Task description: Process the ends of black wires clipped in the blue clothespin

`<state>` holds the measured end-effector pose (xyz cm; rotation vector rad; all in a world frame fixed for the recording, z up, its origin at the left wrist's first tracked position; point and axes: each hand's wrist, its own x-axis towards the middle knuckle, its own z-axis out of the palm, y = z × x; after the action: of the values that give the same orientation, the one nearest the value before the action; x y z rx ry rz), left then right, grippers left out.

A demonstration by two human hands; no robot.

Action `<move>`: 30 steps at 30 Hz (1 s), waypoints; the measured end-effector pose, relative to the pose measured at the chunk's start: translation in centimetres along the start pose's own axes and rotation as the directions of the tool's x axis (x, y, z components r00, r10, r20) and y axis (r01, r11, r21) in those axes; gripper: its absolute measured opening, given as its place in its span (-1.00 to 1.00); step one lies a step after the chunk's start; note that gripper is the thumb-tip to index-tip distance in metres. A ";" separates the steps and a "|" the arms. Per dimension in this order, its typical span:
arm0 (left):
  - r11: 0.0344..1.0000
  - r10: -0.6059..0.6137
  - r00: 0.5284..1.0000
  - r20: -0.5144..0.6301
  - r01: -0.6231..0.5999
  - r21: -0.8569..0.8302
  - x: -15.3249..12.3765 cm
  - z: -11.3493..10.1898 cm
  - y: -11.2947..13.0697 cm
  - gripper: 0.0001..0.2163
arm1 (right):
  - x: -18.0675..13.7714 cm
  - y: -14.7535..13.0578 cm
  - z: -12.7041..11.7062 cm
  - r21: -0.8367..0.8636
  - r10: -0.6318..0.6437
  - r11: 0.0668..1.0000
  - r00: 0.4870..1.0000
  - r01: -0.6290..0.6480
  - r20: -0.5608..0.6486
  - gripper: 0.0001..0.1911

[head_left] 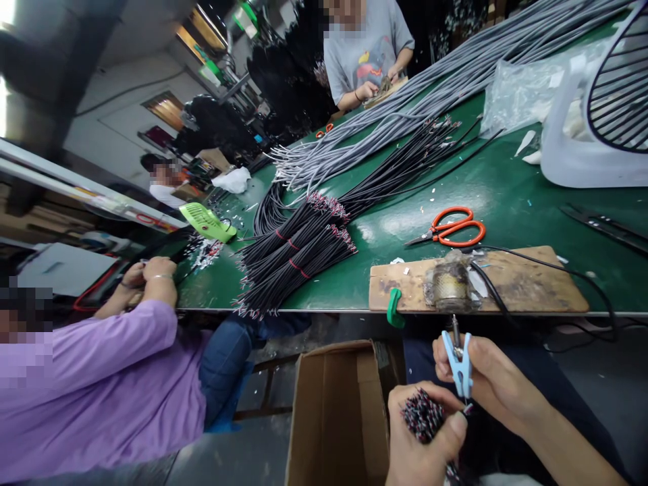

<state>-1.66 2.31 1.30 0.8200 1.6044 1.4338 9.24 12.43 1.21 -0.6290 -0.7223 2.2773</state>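
My left hand [422,445] is closed around a bundle of thin black cables [422,413], whose red and white wire ends face up. Its thumb presses near one cable end at the bundle's right side. My right hand [489,378] grips a light blue clothespin [460,368], jaws pointing down at that cable end. Just above, a metal rod [455,331] sticks out from a brass-coloured cylinder [452,287] wrapped in worn tape. That cylinder sits on a wooden board [536,280] at the table edge, with a green clamp [395,308] on the board's left.
Orange-handled scissors [460,227] and tied black cable bundles [298,253] lie on the green table [374,236]. Long grey cables [405,111] stretch behind them. A white fan [572,148] stands right. A cardboard box [337,412] is below; a person in purple [126,378] sits left.
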 end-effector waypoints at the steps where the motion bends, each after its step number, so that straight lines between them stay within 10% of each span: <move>1: 1.000 -0.001 1.000 -0.004 0.001 0.007 0.0 0.0 0.1 -0.62 | -0.4 0.2 -0.3 -0.034 0.026 0.999 1.000 -0.026 -0.010 -0.52; 8: 0.957 0.168 0.984 -0.062 -0.148 0.248 -0.1 -0.7 0.9 -0.77 | -4.1 2.5 -0.5 -0.342 -0.093 0.940 0.978 0.024 -0.187 -0.73; 16: 0.937 0.226 0.973 0.048 -0.231 0.261 0.0 -0.9 0.7 -0.81 | -4.4 3.3 2.0 -0.296 -0.249 0.942 0.921 0.158 -0.300 -0.83; 30: 0.938 0.236 0.966 0.104 -0.255 0.237 0.2 -0.6 1.2 -0.79 | -4.3 2.8 2.7 -0.103 -0.168 0.985 0.919 0.140 -0.356 -0.78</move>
<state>-2.38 2.37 2.43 1.2434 1.6920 1.3674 9.19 6.75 2.41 -0.9645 -0.6511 1.9218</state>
